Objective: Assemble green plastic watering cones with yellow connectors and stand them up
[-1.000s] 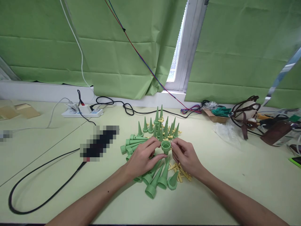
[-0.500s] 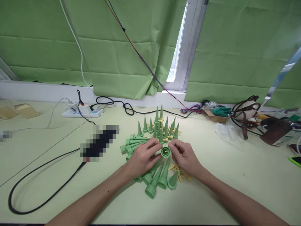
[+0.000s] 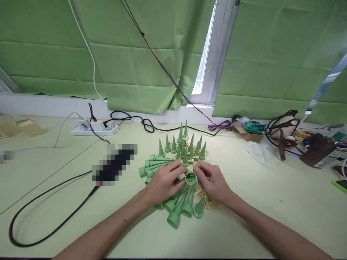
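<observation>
L hand (image 3: 164, 181), fingers curled shut on hollow green plastic cone (image 3: 191, 178), held btwn hands above pale surface (image 3: 217, 238); R hand (image 3: 214, 180), fingers bunched at cone's rim, can't tell if gripping; yellow plastic pegs (image 3: 207, 204) nearby.

Green spike (image 3: 190, 179) held, open end facing the camera

Hollow, with a round, ringed collar; a yellowish part shows inside, too small to identify. Fingers of the left hand (image 3: 166, 180) and right hand (image 3: 213, 179) flank the collar; the narrow end is hidden. Loose spikes (image 3: 174, 218) lie on the tabletop (image 3: 230, 234), left and near, the nearest with open collars toward the camera. Beyond, upright spikes (image 3: 191, 147) stand clustered, tips up, several with yellow fittings (image 3: 196, 157). Loose yellow fittings (image 3: 207, 203) lie piled at right, partly covered.
</observation>
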Demonstrator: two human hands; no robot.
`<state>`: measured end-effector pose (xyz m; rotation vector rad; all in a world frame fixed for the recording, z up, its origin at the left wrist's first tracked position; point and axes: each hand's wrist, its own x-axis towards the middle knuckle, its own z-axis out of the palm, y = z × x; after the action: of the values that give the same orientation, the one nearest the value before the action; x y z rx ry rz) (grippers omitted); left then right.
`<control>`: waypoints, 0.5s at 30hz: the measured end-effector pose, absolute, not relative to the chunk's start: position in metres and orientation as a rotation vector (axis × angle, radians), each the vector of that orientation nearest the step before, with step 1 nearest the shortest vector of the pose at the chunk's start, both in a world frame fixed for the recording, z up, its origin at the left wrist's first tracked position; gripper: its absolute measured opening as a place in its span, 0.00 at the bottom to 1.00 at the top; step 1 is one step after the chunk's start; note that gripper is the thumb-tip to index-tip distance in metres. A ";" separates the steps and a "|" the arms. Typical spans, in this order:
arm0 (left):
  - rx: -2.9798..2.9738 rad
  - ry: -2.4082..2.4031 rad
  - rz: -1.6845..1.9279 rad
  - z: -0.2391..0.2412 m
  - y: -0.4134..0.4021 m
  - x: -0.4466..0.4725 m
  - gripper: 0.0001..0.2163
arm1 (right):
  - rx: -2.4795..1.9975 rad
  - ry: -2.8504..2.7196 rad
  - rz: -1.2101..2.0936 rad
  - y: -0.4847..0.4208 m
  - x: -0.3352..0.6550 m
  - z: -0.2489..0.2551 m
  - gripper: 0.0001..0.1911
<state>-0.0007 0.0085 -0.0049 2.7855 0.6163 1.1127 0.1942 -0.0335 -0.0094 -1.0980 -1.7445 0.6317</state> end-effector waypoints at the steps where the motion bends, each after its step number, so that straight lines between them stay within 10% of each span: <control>1: 2.785 0.635 1.113 -0.005 0.008 -0.001 0.06 | -1.094 -1.743 0.628 -0.034 0.194 -0.009 0.18; 15: 2.326 0.793 0.826 0.010 0.003 0.003 0.06 | -1.034 -1.756 0.531 -0.037 0.195 -0.007 0.14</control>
<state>0.0025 0.0027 0.0103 2.3265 0.7928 0.8255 0.1950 -0.0372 -0.0074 -1.0344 -1.7564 0.5311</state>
